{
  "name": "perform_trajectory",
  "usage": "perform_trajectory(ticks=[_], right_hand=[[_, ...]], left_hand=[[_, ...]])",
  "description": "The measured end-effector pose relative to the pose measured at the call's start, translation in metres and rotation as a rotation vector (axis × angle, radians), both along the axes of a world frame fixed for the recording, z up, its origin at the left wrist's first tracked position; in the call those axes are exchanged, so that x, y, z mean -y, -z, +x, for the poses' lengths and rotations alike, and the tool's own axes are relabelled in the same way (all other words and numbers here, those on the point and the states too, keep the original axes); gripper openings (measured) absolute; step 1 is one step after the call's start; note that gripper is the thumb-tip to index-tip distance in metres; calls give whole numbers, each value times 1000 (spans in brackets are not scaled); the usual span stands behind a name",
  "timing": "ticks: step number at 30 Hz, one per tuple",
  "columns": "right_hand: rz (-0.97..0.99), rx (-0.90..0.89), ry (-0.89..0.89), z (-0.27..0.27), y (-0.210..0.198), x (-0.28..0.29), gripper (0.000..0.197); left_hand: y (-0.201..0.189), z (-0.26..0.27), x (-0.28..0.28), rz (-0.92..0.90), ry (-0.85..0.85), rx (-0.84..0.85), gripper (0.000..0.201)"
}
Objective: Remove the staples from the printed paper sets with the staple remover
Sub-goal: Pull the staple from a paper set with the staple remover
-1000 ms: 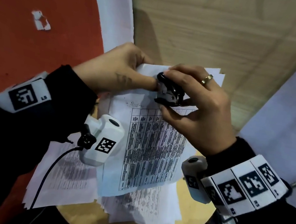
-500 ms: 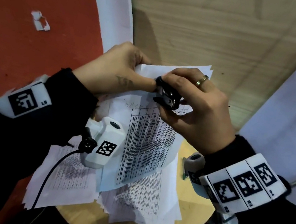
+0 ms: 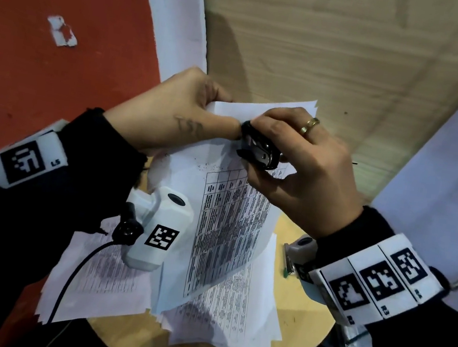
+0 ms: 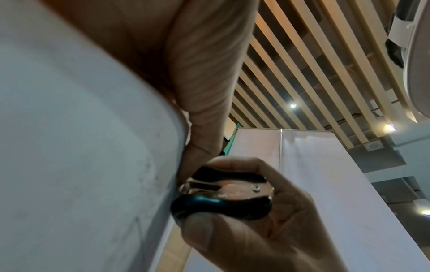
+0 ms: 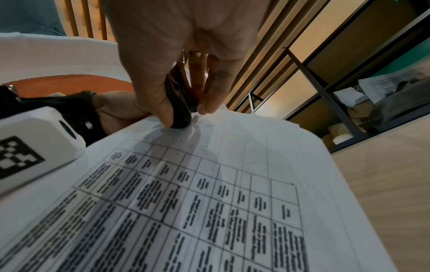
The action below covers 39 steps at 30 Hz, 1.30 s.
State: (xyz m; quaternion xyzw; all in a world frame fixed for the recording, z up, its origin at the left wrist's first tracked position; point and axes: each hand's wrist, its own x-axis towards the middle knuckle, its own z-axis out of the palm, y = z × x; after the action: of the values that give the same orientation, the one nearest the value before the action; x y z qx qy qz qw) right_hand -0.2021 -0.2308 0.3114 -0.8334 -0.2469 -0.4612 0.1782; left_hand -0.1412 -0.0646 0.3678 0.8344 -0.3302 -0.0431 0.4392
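A printed paper set (image 3: pixel 228 227) with a table of text is lifted above the round table. My left hand (image 3: pixel 201 115) pinches its top left corner, thumb on the front sheet. My right hand (image 3: pixel 293 159) grips a black and metal staple remover (image 3: pixel 258 149) between thumb and fingers. The remover's claws are pressed against that same corner beside my left thumb. In the left wrist view the staple remover (image 4: pixel 223 197) is squeezed nearly closed against the paper set (image 4: pixel 81 165). In the right wrist view the staple remover (image 5: pixel 179 103) meets the paper set (image 5: pixel 232 193) at its top edge. The staple itself is hidden.
More printed sheets (image 3: pixel 216 318) lie spread on the round wooden table (image 3: pixel 297 343), some overhanging its left edge. A red floor (image 3: pixel 48 39) lies to the left and a wooden panel (image 3: pixel 330 54) stands beyond. A cable (image 3: pixel 70 277) hangs from my left wrist camera.
Both hands and the held set have tilted and shifted slightly left and down. The remover stays clamped at the same corner.
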Motion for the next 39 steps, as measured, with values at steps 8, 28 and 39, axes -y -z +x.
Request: perform_trajectory(ticks=[8,28,39], right_hand=[[-38,69,15,9,7,0,25],[268,-134,-203,23,22,2,28],[467,-226,-317,26,21,2,33]], left_hand=[[5,3,-2,-59,37,-117,19],[25,22,-10,-264,216,-252,17],[42,32,-6,-417,177,-149,14]])
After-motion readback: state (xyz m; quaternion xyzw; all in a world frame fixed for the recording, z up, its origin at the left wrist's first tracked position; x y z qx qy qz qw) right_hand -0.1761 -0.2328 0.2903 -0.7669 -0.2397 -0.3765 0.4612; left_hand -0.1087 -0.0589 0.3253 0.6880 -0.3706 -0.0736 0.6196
